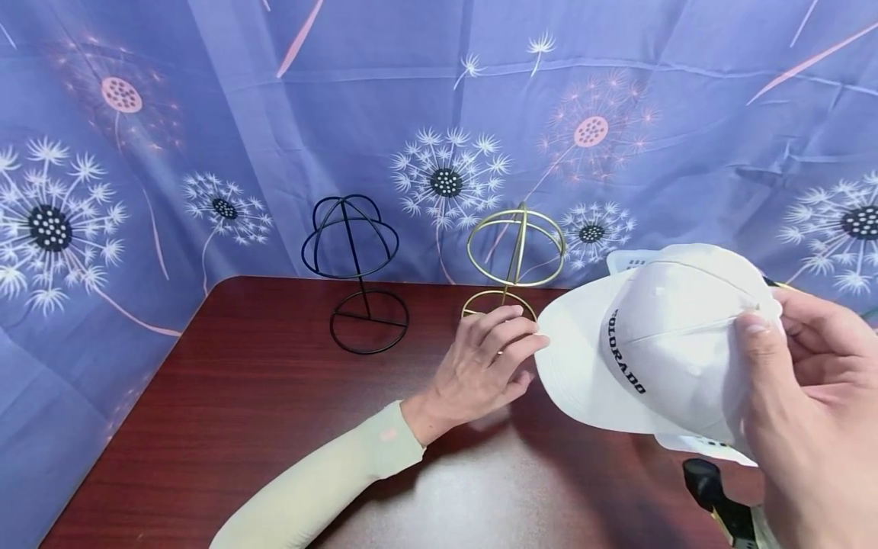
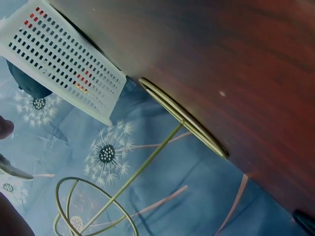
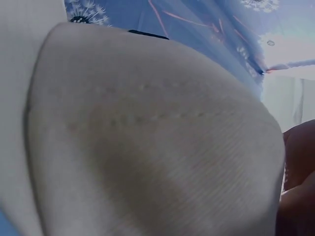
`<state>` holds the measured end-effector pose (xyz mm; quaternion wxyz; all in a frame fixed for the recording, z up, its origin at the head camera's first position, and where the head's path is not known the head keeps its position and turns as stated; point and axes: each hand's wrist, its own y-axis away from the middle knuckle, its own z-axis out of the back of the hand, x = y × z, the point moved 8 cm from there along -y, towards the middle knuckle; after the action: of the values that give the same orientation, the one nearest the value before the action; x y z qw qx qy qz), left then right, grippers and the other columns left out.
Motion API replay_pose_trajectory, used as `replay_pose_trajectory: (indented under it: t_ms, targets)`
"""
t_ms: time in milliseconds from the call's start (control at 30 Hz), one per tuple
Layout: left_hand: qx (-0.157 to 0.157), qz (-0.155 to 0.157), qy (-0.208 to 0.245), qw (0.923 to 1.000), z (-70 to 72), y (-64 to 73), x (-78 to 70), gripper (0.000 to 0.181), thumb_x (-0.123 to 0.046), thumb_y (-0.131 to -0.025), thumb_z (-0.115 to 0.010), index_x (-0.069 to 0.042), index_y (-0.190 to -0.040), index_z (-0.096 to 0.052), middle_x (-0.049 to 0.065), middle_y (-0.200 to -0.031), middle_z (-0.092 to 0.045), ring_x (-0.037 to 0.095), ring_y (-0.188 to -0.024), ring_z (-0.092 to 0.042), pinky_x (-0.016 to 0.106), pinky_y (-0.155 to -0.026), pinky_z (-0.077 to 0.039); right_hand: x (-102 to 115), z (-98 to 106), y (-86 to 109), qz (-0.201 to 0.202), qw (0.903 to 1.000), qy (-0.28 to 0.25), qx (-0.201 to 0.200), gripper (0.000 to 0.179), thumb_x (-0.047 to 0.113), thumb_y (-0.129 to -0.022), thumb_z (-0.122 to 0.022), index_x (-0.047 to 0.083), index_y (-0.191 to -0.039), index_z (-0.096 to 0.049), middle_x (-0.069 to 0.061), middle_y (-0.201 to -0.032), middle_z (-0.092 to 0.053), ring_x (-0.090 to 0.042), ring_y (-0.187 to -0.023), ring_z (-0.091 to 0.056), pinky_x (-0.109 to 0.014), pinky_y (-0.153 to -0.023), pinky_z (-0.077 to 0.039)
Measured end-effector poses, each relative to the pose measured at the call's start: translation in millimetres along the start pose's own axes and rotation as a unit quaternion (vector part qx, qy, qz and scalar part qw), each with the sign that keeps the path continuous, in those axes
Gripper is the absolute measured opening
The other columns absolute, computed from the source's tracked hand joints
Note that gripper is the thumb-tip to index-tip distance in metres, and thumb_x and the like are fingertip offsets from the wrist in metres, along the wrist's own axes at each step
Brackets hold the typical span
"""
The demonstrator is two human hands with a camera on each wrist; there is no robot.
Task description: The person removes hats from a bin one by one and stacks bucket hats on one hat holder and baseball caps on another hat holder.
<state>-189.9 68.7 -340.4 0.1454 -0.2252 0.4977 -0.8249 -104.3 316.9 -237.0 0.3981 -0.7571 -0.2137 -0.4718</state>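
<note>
A white baseball cap (image 1: 686, 328) with dark "COLORADO" lettering is held in the air on the right, brim toward the left. My right hand (image 1: 809, 412) grips its back edge, thumb on the crown. In the right wrist view the cap's pale fabric (image 3: 157, 147) fills most of the picture. My left hand (image 1: 483, 366) is at the brim's edge with fingers loosely bent; whether it touches cannot be told. Behind that hand stands a gold wire hat stand (image 1: 510, 278), its base partly hidden. A black wire hat stand (image 1: 360, 293) is farther left.
A white perforated plastic basket (image 2: 64, 59) stands at the right, mostly hidden by the cap in the head view. A dark item (image 2: 27, 81) shows at its rim. The reddish-brown table (image 1: 226, 412) meets a blue dandelion-print curtain (image 1: 343, 99) at the back.
</note>
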Motion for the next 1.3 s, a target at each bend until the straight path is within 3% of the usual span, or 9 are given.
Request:
replay_pose_trajectory:
  t_ms: [167, 367, 533, 700, 800, 1000, 1100, 1300]
  targets:
    - [-0.019, -0.006, 0.009, 0.9998, 6.5, 0.8, 4.6, 0.064, -0.016, -0.074, -0.075, -0.016, -0.134, -0.055, 0.004, -0.136, -0.055, 0.03, -0.138, -0.051, 0.042, -0.094, -0.042, 3, -7, 4.1, 0.002, 0.9997, -0.009, 0.023, 0.038, -0.004, -0.093, -0.076, -0.016, -0.127, -0.064, -0.02, -0.098, -0.076, -0.021, -0.079, -0.072, -0.023, -0.065, -0.06]
    - [-0.05, -0.04, 0.014, 0.9979, 16.8, 4.5, 6.2, 0.054, -0.014, -0.078, -0.074, -0.017, -0.13, -0.059, 0.005, -0.134, -0.059, 0.031, -0.135, -0.054, 0.043, -0.095, -0.042, 13, -21, 8.5, 0.019, 0.9988, -0.001, 0.046, 0.039, -0.005, -0.093, -0.076, -0.018, -0.127, -0.063, -0.023, -0.105, -0.076, -0.019, -0.079, -0.073, -0.023, -0.068, -0.061]
    - [-0.081, -0.066, -0.011, 0.9945, 26.1, 7.2, 6.3, 0.051, -0.018, -0.078, -0.079, -0.02, -0.125, -0.06, 0.004, -0.131, -0.06, 0.031, -0.13, -0.057, 0.042, -0.09, -0.042, 20, -32, 12.5, 0.03, 0.9976, 0.025, 0.057, 0.036, -0.005, -0.093, -0.075, -0.017, -0.126, -0.066, -0.021, -0.101, -0.076, -0.017, -0.074, -0.072, -0.02, -0.067, -0.06]
    - [-0.09, -0.09, -0.034, 0.9913, 36.0, 8.7, 5.8, 0.047, -0.018, -0.082, -0.078, -0.024, -0.124, -0.057, 0.002, -0.129, -0.057, 0.028, -0.126, -0.057, 0.04, -0.087, -0.042, 22, -40, 16.2, 0.029, 0.997, 0.028, 0.066, 0.035, -0.007, -0.093, -0.075, -0.017, -0.126, -0.067, -0.021, -0.098, -0.076, -0.018, -0.072, -0.072, -0.021, -0.067, -0.06]
    - [-0.109, -0.125, -0.051, 0.9849, 44.1, 12.2, 3.8, 0.041, -0.012, -0.087, -0.073, -0.025, -0.123, -0.058, 0.0, -0.126, -0.059, 0.026, -0.123, -0.058, 0.037, -0.084, -0.042, 23, -45, 18.4, 0.028, 0.9967, 0.026, 0.071, 0.035, -0.008, -0.092, -0.075, -0.017, -0.125, -0.067, -0.021, -0.098, -0.076, -0.019, -0.072, -0.071, -0.022, -0.068, -0.06]
    - [-0.159, -0.195, -0.097, 0.963, 57.6, 19.1, -1.2, 0.035, -0.008, -0.091, -0.064, -0.025, -0.121, -0.058, -0.002, -0.118, -0.062, 0.023, -0.116, -0.062, 0.034, -0.078, -0.042, 24, -52, 21.4, 0.031, 0.9963, 0.008, 0.079, 0.034, -0.009, -0.092, -0.075, -0.019, -0.123, -0.067, -0.022, -0.095, -0.075, -0.021, -0.07, -0.07, -0.022, -0.068, -0.06]
    - [-0.171, -0.209, -0.11, 0.9564, 62.0, 19.4, -2.1, 0.036, -0.008, -0.091, -0.062, -0.025, -0.122, -0.058, -0.002, -0.117, -0.063, 0.023, -0.114, -0.063, 0.033, -0.076, -0.041, 25, -55, 22.7, 0.031, 0.9963, -0.006, 0.08, 0.035, -0.009, -0.091, -0.076, -0.02, -0.122, -0.066, -0.024, -0.094, -0.074, -0.022, -0.07, -0.07, -0.023, -0.067, -0.06]
    - [-0.173, -0.214, -0.116, 0.9543, 68.6, 15.3, -2.8, 0.045, -0.004, -0.084, -0.064, -0.027, -0.123, -0.059, 0.0, -0.117, -0.063, 0.023, -0.113, -0.063, 0.033, -0.075, -0.042, 25, -61, 24.9, 0.036, 0.9954, -0.017, 0.087, 0.035, -0.008, -0.09, -0.077, -0.02, -0.122, -0.067, -0.025, -0.091, -0.072, -0.023, -0.071, -0.068, -0.024, -0.067, -0.059]
